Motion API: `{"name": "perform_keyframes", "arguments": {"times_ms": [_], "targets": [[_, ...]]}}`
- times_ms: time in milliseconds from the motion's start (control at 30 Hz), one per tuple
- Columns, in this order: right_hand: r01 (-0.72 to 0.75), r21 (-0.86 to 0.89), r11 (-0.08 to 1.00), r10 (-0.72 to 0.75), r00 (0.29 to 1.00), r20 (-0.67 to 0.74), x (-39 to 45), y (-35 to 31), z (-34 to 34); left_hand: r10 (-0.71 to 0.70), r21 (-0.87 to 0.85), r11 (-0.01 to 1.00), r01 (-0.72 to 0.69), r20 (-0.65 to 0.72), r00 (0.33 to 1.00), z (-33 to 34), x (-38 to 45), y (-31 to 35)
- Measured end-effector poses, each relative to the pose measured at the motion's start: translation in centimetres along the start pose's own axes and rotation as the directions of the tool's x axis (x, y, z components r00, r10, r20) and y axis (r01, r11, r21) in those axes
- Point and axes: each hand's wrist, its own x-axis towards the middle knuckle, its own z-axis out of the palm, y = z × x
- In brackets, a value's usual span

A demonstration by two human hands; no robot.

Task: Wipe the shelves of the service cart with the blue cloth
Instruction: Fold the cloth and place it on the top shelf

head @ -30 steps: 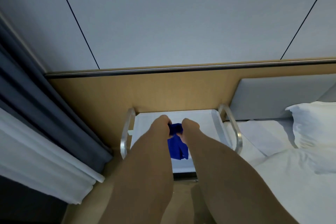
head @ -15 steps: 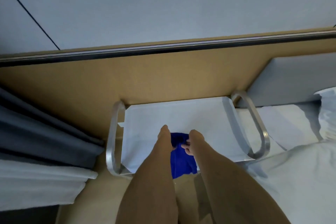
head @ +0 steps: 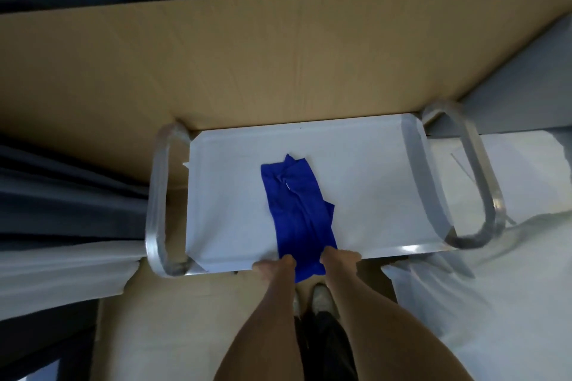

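Now both hands hold the near end of the blue cloth at the cart's front edge.

Looking down, I see the blue cloth (head: 296, 207) laid lengthwise in the centre of the frame on the white top shelf (head: 365, 189) of the service cart, its near end hanging over the front rim. My left hand (head: 274, 264) and right hand (head: 339, 258) sit either side of that end, just below centre, fingers seemingly curled onto its edges, though I cannot see the fingertips clearly. I judge this grip keeps the cloth spread flat for wiping.
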Motion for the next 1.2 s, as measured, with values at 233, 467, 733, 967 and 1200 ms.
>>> {"name": "perform_keyframes", "arguments": {"times_ms": [233, 467, 733, 967, 1200], "targets": [[-0.089, -0.234, 0.968, 0.137, 0.970, 0.201, -0.8, -0.9, -1.5, 0.018, 0.196, 0.978, -0.064, 0.227, 0.974, -0.9, -1.2, -0.7], [0.240, -0.013, 0.971, -0.232, 0.948, 0.216, -8.1, -9.0, -2.2, 0.228, 0.005, 0.972, -0.236, 0.244, 0.943, -2.7, -9.7, 11.3], [0.606, 0.300, 0.737, -0.655, 0.749, 0.098, -23.7, -20.5, -4.8, 0.546, -0.347, 0.815, -0.464, 0.190, 0.816, -8.4, -23.3, 24.7], [0.498, 0.193, 0.845, -0.526, 0.840, 0.133, -22.2, -20.3, -4.6, 0.453, -0.289, 0.878, -0.383, 0.237, 0.859, -8.8, -22.9, 23.6], [0.127, 0.033, 0.991, -0.130, 0.986, 0.106, -11.2, -7.9, -3.3, 0.056, -0.115, 0.993, -0.034, 0.197, 0.979, -4.5, -13.0, 10.4]]}}
